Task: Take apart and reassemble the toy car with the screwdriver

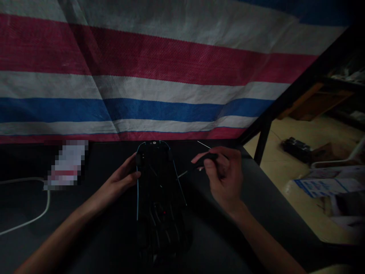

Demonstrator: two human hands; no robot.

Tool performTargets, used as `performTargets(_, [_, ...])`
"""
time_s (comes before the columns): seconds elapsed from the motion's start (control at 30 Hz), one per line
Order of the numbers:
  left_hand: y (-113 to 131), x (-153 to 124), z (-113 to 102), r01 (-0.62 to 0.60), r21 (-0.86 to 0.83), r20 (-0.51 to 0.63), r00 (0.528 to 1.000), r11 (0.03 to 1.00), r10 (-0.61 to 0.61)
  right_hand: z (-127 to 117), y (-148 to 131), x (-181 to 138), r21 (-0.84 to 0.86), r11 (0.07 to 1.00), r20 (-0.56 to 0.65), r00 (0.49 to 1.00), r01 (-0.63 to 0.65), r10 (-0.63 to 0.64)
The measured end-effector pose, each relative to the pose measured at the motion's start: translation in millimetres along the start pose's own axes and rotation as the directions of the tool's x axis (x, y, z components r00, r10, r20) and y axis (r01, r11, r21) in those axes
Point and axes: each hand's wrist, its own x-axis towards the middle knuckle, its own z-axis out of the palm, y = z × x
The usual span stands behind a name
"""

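Observation:
A dark toy car (pixel 159 182) with thin light-blue edge lines lies in front of me, apparently underside up, its front end toward the striped sheet. My left hand (pixel 125 177) grips its left side near the front, thumb on the edge and fingers partly hidden behind it. In my right hand (pixel 225 175) is a screwdriver (pixel 196 166) with a black handle, held in closed fingers. Its thin metal shaft points left and meets the car's right edge; whether the tip touches is too dark to tell. A small red spot shows on the car's rear half.
The car rests on a black table (pixel 256 213). A red, white and blue striped sheet (pixel 142 87) hangs behind it. To the left are a blurred packet (pixel 68 163) and a white cable (pixel 48 201). Boxes (pixel 327 182) and a dark object (pixel 296 148) lie on the floor at right.

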Motion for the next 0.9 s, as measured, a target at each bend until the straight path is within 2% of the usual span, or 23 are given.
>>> performTargets(0.23, [1, 0, 2, 0.005, -0.008, -0.045, 0.999, 1.000, -0.006, 0, 11, -5, -0.092, 0.992, 0.095, 0.993, 0.084, -0.075])
performTargets(0.4, [4, 0, 4, 0.005, -0.022, -0.053, 0.999, 1.000, -0.006, -3, 6, -5, -0.201, 0.965, 0.125, 0.981, 0.171, -0.148])
performTargets(0.57, [8, 0, 10, -0.002, -0.042, -0.057, 0.998, 0.999, 0.000, -2, 4, -5, -0.217, 0.957, 0.130, 0.978, 0.191, -0.166])
performTargets(0.7, [9, 0, 11, 0.003, -0.066, -0.041, 0.999, 0.998, -0.006, 0, -3, 5, -0.304, 0.918, 0.153, 0.964, 0.256, -0.218])
performTargets(0.8, [9, 1, 11, 0.011, -0.083, -0.029, 0.999, 0.996, -0.013, 0, -17, 23, -0.387, 0.857, 0.256, 0.933, 0.339, -0.253])
performTargets(0.9, [10, 1, 10, -0.003, -0.080, -0.011, 1.000, 0.997, 0.002, -1, -35, 46, -0.402, 0.865, 0.459, 0.883, 0.301, -0.094])
